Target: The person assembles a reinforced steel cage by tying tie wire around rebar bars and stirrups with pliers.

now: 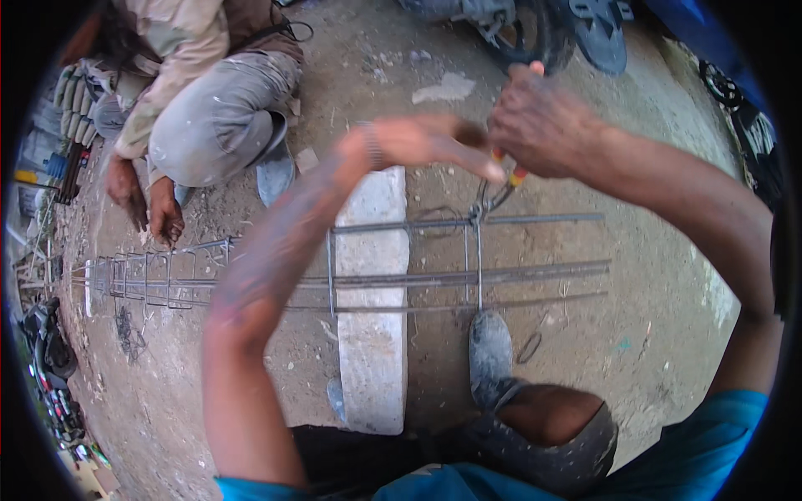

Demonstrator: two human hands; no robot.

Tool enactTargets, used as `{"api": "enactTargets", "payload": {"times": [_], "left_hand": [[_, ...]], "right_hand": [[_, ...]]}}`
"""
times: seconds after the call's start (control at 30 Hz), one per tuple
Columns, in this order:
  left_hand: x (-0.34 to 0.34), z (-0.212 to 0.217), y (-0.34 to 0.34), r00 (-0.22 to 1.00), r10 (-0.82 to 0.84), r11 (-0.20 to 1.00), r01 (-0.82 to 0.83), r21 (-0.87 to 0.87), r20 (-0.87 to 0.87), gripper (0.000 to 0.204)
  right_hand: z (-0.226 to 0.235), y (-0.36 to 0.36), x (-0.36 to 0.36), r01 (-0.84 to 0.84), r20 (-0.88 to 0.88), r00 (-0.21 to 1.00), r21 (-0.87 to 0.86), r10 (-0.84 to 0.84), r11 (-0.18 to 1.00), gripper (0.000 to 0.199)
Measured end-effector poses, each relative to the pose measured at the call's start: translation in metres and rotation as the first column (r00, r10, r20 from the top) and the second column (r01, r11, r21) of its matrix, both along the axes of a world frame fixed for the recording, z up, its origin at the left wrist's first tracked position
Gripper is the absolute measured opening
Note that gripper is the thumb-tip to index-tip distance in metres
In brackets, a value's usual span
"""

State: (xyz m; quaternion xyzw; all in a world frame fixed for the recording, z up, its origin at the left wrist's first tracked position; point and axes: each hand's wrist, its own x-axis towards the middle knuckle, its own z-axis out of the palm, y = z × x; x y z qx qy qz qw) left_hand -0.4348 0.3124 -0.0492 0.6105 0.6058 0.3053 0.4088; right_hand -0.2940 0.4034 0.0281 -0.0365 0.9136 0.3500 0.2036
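Note:
My right hand [541,123] is closed around the red and yellow handles of a pair of pincers [503,194]. Their dark jaws point down at the corner where a square wire stirrup [479,263] meets the upper long bar of a steel rebar cage [543,219]. Blurred by motion, my left hand [409,140] reaches across with fingers stretched out beside the pincer handles. It seems to hold nothing; whether its fingertips touch the handles I cannot tell. Several stirrups ring the cage toward its left end.
A pale concrete beam [373,367] lies under the cage. At the upper left another person [213,125] crouches, hands at the cage's far part. A motorbike wheel [526,33] stands at the top. My shoe [489,355] is by the stirrup, near a wire loop [529,347].

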Motion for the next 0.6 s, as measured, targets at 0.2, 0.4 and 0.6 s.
{"api": "enactTargets", "payload": {"times": [0.2,0.4,0.6], "left_hand": [[0.043,-0.038,0.041,0.763,-0.252,0.95,0.312,0.003,0.596,0.022],[0.077,-0.044,0.022,0.929,0.11,0.966,-0.184,0.182,0.352,0.023],[0.096,-0.059,0.014,0.897,0.357,0.826,-0.433,0.362,0.26,0.029]], "right_hand": [[-0.019,0.012,0.013,-0.101,-0.064,0.993,0.014,0.102,0.995,0.016],[0.054,0.013,0.011,0.088,-0.063,0.992,-0.236,-0.105,0.968,0.039],[0.055,0.015,-0.004,0.824,0.43,0.499,-0.503,-0.752,0.26,0.05]]}}
